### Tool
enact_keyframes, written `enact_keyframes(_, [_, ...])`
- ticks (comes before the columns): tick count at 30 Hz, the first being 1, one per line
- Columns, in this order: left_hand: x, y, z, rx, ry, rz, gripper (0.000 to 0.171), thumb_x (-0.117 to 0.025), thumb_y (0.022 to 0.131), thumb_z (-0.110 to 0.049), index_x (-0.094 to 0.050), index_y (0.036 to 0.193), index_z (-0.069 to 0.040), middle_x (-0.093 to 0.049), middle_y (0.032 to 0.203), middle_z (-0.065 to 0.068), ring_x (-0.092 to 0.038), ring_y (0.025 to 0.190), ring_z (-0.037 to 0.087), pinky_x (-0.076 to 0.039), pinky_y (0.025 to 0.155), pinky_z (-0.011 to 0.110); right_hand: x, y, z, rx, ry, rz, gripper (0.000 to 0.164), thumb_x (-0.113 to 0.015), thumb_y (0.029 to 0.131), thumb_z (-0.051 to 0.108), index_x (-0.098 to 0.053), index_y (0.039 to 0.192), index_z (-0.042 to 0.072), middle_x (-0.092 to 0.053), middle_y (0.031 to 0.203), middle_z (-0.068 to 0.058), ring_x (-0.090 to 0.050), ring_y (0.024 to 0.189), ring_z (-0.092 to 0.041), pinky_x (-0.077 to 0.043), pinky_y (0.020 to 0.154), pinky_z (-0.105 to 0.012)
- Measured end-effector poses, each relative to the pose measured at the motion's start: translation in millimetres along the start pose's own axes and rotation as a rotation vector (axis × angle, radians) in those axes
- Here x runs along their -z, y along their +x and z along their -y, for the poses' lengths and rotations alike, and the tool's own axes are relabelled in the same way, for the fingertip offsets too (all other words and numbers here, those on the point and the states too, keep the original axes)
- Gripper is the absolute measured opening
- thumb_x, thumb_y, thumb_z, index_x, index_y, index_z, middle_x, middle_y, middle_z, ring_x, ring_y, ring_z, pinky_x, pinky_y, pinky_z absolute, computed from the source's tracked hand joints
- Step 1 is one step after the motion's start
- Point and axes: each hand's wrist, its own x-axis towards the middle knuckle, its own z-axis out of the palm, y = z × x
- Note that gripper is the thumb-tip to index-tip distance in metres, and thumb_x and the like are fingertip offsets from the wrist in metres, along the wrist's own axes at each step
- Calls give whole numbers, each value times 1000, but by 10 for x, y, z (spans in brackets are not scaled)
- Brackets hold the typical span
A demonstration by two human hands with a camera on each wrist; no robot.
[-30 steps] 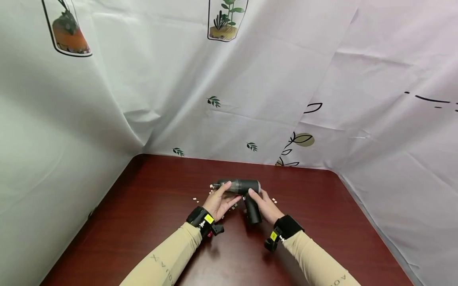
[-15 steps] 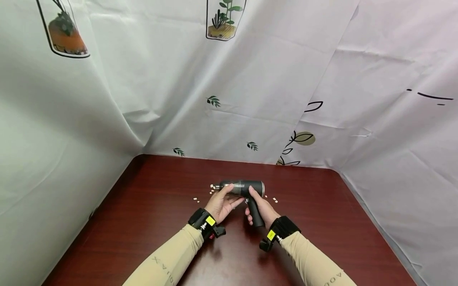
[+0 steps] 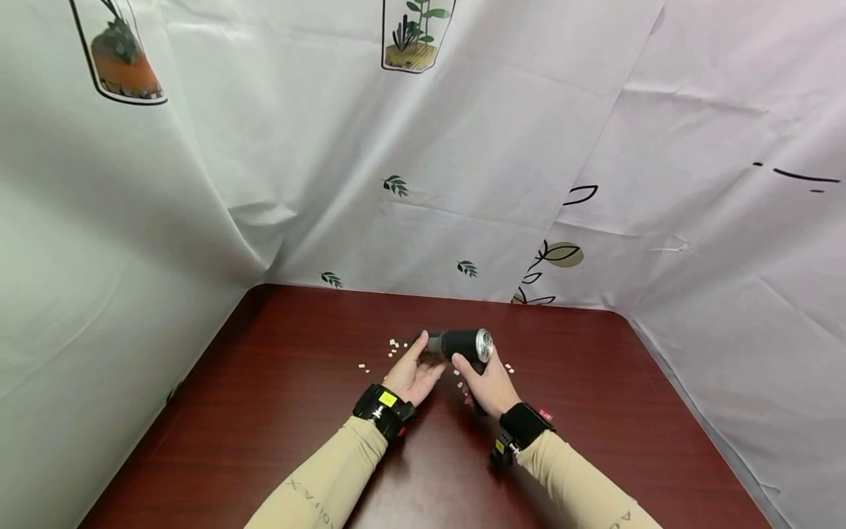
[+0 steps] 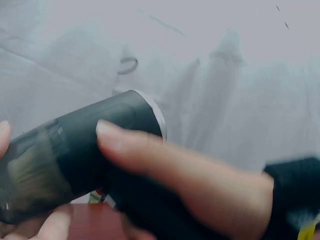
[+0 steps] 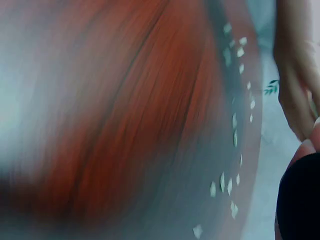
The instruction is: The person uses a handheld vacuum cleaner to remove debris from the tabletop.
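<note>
A black handheld vacuum cleaner with a see-through front section is held above the table in the head view. Its silvery rear end faces right and towards me. My right hand grips the handle; in the left wrist view the thumb of that right hand lies along the dark body. Around the see-through front section, my left hand has its thumb on the upper side and fingers beneath. At the right edge of the right wrist view, part of the left hand shows. The nozzle is hidden behind the left hand.
Small white scraps lie scattered on the dark red tabletop, on both sides of the vacuum cleaner. White printed curtains hang around the table's back and sides.
The vacuum cleaner has turned so that its silvery rear end now faces more towards me. The right hand has turned with the handle, and the left hand keeps hold of the front.
</note>
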Motion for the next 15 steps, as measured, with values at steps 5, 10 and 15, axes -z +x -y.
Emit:
enact_keyframes(5, [-49, 72, 130, 4, -75, -8, 39, -60, 103, -25, -42, 124, 2, -41, 137, 17, -41, 138, 23, -35, 120, 35, 142, -19, -3, 49, -177, -18, 56, -72, 93, 48, -51, 132, 13, -65, 76, -13, -64, 55, -33, -57, 49, -38])
enact_keyframes(10, [-70, 84, 288, 41, -102, 3, 34, -59, 104, -24, -45, 120, 2, -45, 132, 17, -38, 141, 25, -35, 120, 38, 340, -84, -20, -24, -226, 67, 50, -67, 95, 50, -65, 112, 4, -62, 67, -10, -65, 57, -29, -56, 54, -34])
enact_keyframes(15, [-71, 68, 449, 43, -68, -2, 33, -56, 105, -25, -44, 122, 0, -43, 134, 17, -32, 145, 27, -32, 121, 39, 520, -151, -46, -154, -123, 207, 60, -61, 99, 51, -62, 110, -8, -65, 74, -14, -66, 61, -24, -61, 61, -37])
